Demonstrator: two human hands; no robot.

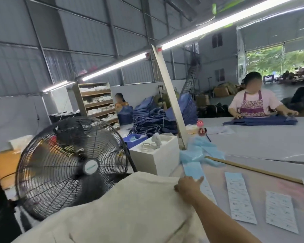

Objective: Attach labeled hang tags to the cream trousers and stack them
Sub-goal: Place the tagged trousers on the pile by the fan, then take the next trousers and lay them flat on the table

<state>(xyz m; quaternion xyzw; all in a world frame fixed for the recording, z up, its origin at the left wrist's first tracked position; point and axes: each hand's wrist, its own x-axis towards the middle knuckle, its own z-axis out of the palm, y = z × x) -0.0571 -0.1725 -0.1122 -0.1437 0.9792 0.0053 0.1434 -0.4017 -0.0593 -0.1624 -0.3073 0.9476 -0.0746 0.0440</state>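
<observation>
Lengthwise, cream trousers (130,213) run away toward right hand (187,187).

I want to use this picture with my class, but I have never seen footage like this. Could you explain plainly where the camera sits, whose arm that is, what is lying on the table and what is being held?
There is no machine here. The one picture comes from a wide-angle camera worn on a person's head, looking forward and down, so the arm reaching in from the lower right is the wearer's own. Which hand it is cannot be told for sure; it grips the far edge of the cream fabric trousers that fill the foreground. On the pale worktable lie white printed label sheets, light blue paper strips and a long wooden stick. To the left stands a black wire-caged fan. Across the table another worker handles dark blue garments.
</observation>
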